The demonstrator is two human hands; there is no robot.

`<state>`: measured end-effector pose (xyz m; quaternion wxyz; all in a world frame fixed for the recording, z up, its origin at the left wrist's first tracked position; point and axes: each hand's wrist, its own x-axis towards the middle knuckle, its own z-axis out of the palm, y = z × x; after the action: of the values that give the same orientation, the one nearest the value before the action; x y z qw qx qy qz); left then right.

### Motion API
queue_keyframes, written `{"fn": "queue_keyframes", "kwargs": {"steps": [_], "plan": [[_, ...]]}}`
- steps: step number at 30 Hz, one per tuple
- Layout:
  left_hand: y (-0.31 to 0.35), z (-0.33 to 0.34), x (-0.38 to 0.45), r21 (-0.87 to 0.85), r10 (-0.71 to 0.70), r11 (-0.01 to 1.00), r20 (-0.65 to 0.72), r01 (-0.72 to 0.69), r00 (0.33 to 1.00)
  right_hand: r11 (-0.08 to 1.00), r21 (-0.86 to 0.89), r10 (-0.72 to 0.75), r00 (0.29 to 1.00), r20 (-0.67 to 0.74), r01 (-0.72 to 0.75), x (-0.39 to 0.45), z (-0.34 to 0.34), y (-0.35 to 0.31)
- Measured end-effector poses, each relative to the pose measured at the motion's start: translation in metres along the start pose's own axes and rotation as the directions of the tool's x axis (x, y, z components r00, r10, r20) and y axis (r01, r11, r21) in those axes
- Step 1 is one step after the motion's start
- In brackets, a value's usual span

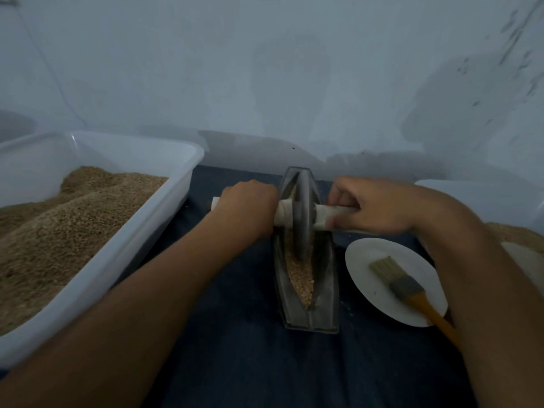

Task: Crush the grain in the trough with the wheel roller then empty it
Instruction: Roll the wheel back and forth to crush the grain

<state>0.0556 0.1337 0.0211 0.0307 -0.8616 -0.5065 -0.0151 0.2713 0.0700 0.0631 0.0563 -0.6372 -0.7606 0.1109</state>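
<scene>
Now both hands' grip closed on pale handle (pixel 329 215); disc wheel roller (pixel 303 213) in grain-filled trough (pixel 323 290).

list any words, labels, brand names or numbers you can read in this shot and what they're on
None can be read. The trough, wheel roller, white plate, brush and big white tub show no print or labels. The dark marks on the wall look like scuffs, not writing.
</scene>
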Motion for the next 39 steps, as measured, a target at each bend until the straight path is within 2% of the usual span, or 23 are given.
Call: {"fn": "queue_keyframes", "kwargs": {"steps": [4, 7, 11, 14, 18, 22, 25, 28, 30, 32, 35, 37, 39], "plan": [[0.014, -0.021, -0.015, 0.128, -0.006, 0.992, 0.223, -0.024, 0.975, 0.988, -0.155, 0.026, 0.996, 0.090, -0.012, -0.017, -0.011, -0.026], [0.024, -0.034, -0.026, 0.180, -0.012, 0.983, 0.274, -0.039, 0.962, 0.955, -0.297, 0.027, 0.994, 0.109, 0.007, -0.026, -0.014, -0.042], [0.030, -0.040, -0.030, 0.194, -0.020, 0.980, 0.293, -0.039, 0.956, 0.942, -0.335, 0.046, 0.990, 0.130, 0.000, -0.031, -0.016, -0.048], [0.027, -0.035, -0.030, 0.158, -0.004, 0.987, 0.254, -0.038, 0.967, 0.947, -0.320, 0.055, 0.989, 0.138, -0.009, -0.031, -0.015, -0.047], [0.016, -0.024, -0.023, 0.027, 0.020, 0.999, 0.144, -0.024, 0.989, 0.959, -0.280, 0.061, 0.992, 0.108, -0.029, -0.023, -0.011, -0.036], [0.007, -0.009, -0.012, -0.039, -0.007, 0.999, 0.049, 0.009, 0.999, 0.978, -0.210, 0.001, 1.000, -0.006, -0.003, -0.005, 0.000, -0.017], [0.002, 0.002, -0.004, -0.031, -0.064, 0.998, -0.090, 0.061, 0.994, 0.991, -0.131, -0.021, 0.997, -0.074, 0.012, 0.007, 0.009, -0.002], [0.000, 0.012, 0.003, 0.037, -0.056, 0.997, -0.272, 0.068, 0.961, 0.998, -0.069, -0.023, 0.991, -0.134, 0.014, 0.016, 0.019, 0.010], [-0.001, 0.017, 0.006, 0.046, -0.043, 0.997, -0.332, 0.062, 0.942, 0.999, -0.036, -0.018, 0.983, -0.184, 0.012, 0.019, 0.024, 0.014], [-0.003, 0.020, 0.007, 0.047, -0.029, 0.998, -0.350, 0.048, 0.936, 1.000, -0.006, -0.010, 0.978, -0.206, 0.009, 0.021, 0.026, 0.016], [-0.003, 0.018, 0.007, 0.043, -0.029, 0.998, -0.333, 0.046, 0.942, 1.000, -0.007, 0.007, 0.987, -0.162, -0.008, 0.019, 0.021, 0.015], [-0.001, 0.013, 0.003, 0.030, -0.045, 0.998, -0.265, 0.055, 0.963, 1.000, -0.025, 0.003, 0.994, -0.108, -0.006, 0.015, 0.014, 0.010], [0.001, 0.005, -0.003, 0.006, -0.061, 0.998, -0.128, 0.062, 0.990, 0.999, -0.048, -0.006, 0.999, -0.049, 0.004, 0.008, 0.006, 0.003]]}}
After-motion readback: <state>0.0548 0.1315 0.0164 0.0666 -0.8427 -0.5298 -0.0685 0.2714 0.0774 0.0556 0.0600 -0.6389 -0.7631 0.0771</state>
